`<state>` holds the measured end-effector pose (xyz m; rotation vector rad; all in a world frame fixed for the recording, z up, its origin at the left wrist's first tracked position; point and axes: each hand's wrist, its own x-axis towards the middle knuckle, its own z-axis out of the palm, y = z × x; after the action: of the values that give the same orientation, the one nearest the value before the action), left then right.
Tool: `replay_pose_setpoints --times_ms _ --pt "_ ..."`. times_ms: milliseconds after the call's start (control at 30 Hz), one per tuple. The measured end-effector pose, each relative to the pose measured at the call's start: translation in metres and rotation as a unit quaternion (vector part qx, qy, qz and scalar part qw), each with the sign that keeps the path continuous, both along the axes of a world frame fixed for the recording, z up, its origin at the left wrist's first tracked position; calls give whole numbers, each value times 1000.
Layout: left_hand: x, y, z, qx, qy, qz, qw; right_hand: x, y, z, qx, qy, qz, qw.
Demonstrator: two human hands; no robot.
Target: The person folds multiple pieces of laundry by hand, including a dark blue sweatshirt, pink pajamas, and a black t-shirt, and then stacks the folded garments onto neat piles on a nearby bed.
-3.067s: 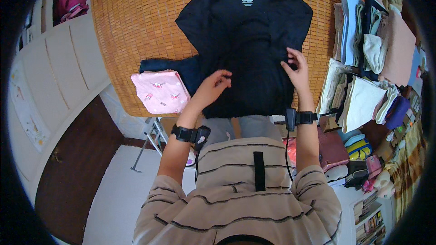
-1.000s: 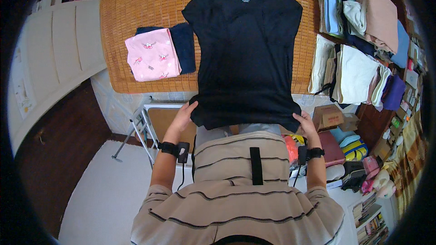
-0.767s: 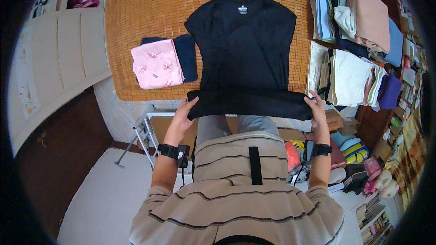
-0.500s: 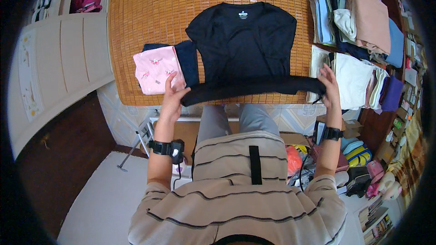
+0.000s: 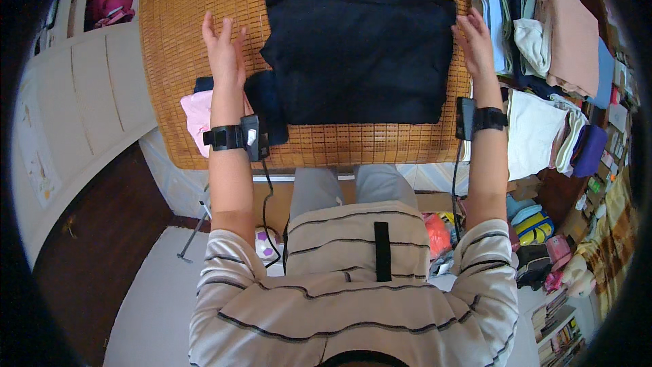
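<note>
1. Two hands show in my view, both raised over the woven mat (image 5: 190, 34), and neither grips anything.
2. I see the left hand (image 5: 223, 47) spread wide, fingers splayed and pointing away from me, hovering just to the left of the one black shirt (image 5: 360, 54); I cannot tell whether it brushes the cloth, but it holds nothing.
3. I see the right hand (image 5: 474, 44) open as well, fingers straight and together, at the shirt's right edge, touching or nearly touching it, with nothing clasped.
4. One black shirt lies flat on the mat between my two hands, folded over into a broad rectangle, a sleeve sticking out on its left side.
5. Two wrist straps are on view, one per forearm, each carrying a small black device; a cable hangs down from each.
6. One pink folded garment (image 5: 197, 112) sits at the mat's left front corner, partly hidden under my left forearm, with one dark folded piece (image 5: 266, 112) just beside it, touching the shirt's lower left.
7. Several folded clothes in white, blue, beige and purple form a heap (image 5: 550, 41) along the right side, just beyond my right hand; I cannot count them exactly.
8. One striped top covers my torso at the bottom of the view.
</note>
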<state>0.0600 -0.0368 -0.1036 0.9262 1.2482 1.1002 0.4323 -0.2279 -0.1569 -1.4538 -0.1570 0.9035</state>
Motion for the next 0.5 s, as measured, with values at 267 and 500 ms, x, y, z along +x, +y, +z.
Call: replay_pose_setpoints --times_ms 267,500 --pt "10 -71 -79 225 429 -261 835 -76 -48 -39 -204 -427 259 842" --pt "-8 -35 -149 -23 392 -167 905 -55 -58 -63 -248 -484 159 824"
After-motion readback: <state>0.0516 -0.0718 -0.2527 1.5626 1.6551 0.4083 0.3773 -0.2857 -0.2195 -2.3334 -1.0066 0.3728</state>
